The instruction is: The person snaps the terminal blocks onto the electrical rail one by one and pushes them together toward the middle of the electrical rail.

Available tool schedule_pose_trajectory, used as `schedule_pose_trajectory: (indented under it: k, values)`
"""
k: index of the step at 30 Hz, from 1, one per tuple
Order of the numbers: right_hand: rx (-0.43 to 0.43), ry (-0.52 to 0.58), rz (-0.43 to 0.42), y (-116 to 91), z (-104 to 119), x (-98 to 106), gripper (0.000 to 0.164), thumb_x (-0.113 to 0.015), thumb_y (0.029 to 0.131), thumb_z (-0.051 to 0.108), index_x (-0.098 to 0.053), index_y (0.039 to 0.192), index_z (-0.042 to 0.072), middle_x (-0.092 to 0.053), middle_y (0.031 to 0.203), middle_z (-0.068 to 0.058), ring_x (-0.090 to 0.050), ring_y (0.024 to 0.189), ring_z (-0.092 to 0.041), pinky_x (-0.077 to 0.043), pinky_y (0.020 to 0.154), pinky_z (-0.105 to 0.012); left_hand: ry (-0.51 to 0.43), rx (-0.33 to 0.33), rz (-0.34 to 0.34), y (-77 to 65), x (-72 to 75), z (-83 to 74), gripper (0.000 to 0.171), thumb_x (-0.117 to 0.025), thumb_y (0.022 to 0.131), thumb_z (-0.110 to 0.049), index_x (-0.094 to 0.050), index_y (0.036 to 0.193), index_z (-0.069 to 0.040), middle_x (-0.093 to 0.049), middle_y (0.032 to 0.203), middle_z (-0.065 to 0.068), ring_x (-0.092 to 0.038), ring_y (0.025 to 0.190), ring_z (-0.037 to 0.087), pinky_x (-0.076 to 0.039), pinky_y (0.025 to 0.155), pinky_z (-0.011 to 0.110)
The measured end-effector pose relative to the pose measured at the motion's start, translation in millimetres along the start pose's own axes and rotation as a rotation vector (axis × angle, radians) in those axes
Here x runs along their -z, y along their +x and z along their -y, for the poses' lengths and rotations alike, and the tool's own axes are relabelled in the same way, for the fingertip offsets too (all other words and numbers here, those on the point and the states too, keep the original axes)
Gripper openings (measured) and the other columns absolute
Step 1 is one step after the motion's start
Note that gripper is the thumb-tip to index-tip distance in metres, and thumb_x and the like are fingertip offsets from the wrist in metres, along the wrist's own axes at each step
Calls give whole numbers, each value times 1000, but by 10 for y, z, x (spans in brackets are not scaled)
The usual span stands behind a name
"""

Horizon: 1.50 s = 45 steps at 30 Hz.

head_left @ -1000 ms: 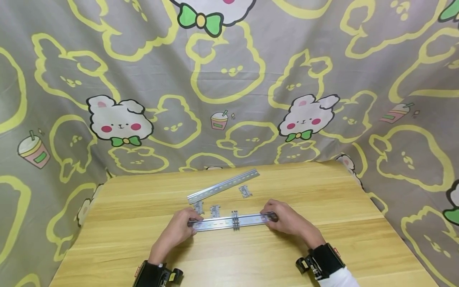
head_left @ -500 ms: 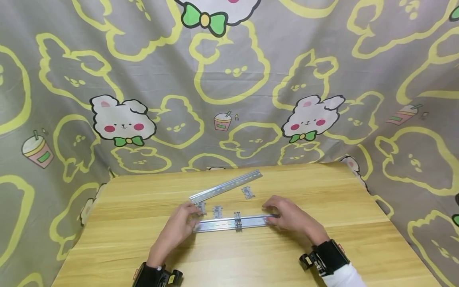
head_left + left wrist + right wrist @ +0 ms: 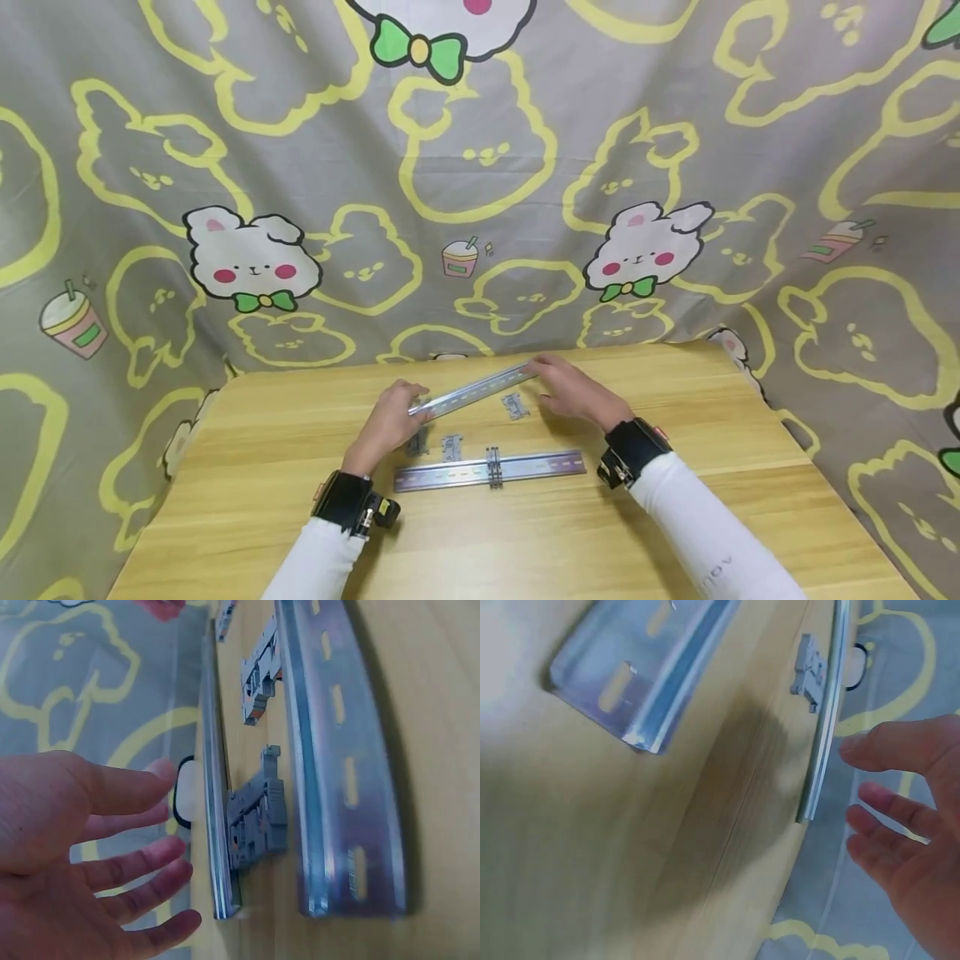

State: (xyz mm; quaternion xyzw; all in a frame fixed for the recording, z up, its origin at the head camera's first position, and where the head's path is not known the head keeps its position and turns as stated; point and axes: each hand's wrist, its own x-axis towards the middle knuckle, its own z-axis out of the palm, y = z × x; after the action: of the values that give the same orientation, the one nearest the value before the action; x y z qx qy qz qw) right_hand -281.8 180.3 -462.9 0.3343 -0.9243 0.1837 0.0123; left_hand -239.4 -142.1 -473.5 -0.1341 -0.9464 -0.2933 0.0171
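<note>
A slotted metal DIN rail (image 3: 480, 388) lies slanted at the far side of the table. My left hand (image 3: 392, 422) is at its left end; the left wrist view shows the fingers spread just short of this rail (image 3: 216, 802). At its right end is my right hand (image 3: 573, 390), with thumb and fingers parted beside the rail (image 3: 826, 735) in the right wrist view. A second DIN rail (image 3: 536, 467) lies nearer, bearing a small cluster of narrow clip-on pieces (image 3: 494, 468) around its middle. Grey terminal blocks (image 3: 452, 447) lie loose between the rails.
One loose terminal block (image 3: 515, 406) sits below the far rail's right half, another (image 3: 417, 441) close to the left hand. The wooden table (image 3: 675, 517) meets a patterned grey curtain (image 3: 495, 175) at the back and sides.
Both hands have let go of the nearer rail's ends and reached forward to the ends of the far rail. The nearer rail stays lying on the table.
</note>
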Motion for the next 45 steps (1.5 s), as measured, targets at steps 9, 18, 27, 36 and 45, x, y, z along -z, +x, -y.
schedule_pose_trajectory:
  k: [9,18,27,36,45]
  values:
    - [-44,-20,88,298,-53,-60,59,-68,76,-7,-58,133,5,-52,130,-16,-52,116,-30,-48,99,-43,88,58,70,88,-50,12,39,-74,84,-20,-69,119,-2,-60,114,21,-57,98,33,-52,77,53]
    - [-40,-45,119,399,-155,-176,60,-70,73,-8,-60,131,6,-52,125,-17,-50,110,-31,-48,96,-45,163,66,81,143,-132,11,38,-77,81,-23,-72,115,-6,-61,109,15,-56,94,30,-51,76,56]
    - [56,-128,43,423,-253,-234,43,-73,74,-8,-67,115,5,-57,111,-15,-55,99,-29,-52,89,-42,149,8,62,215,-171,-3,29,-75,83,-12,-73,111,-4,-64,100,12,-57,87,23,-53,75,43]
    - [209,-138,-15,393,-211,-166,23,-74,79,-3,-68,101,2,-61,97,-14,-59,83,-26,-56,72,-37,190,-48,50,187,-87,28,28,-76,82,-13,-75,108,-3,-67,104,11,-60,97,27,-53,83,45]
    - [282,-234,-51,197,-165,43,36,-77,70,-5,-67,104,3,-60,96,-12,-56,82,-24,-54,69,-36,250,-161,41,131,125,-74,35,-79,77,-14,-74,111,-9,-67,106,9,-61,94,25,-55,80,43]
